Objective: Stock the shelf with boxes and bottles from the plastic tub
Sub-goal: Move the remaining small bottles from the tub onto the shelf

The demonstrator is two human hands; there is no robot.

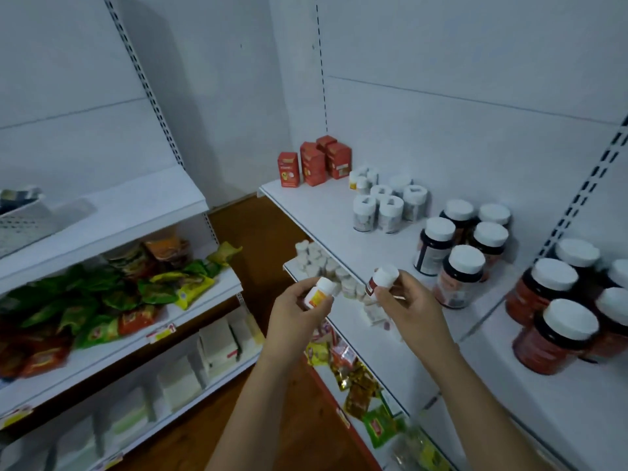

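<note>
My left hand (299, 309) grips a small white bottle with a yellow-orange label (319, 294). My right hand (406, 302) holds a small white bottle with a dark red label (382, 278), tilted, just in front of the white shelf (323, 212) on the right. On that shelf stand red boxes (314, 163) at the far end, white-capped clear bottles (384, 207) in the middle and dark bottles with white lids (458, 246) nearer. The white plastic tub (23, 222) sits on the top of the left shelf unit, partly cut off by the frame edge.
Larger red-brown jars (557, 321) crowd the right shelf's near end. Small white bottles (319, 263) fill the shelf below. Snack packets (102, 300) and white boxes (217, 345) lie on the left unit's lower shelves. Brown floor (255, 239) runs between the units.
</note>
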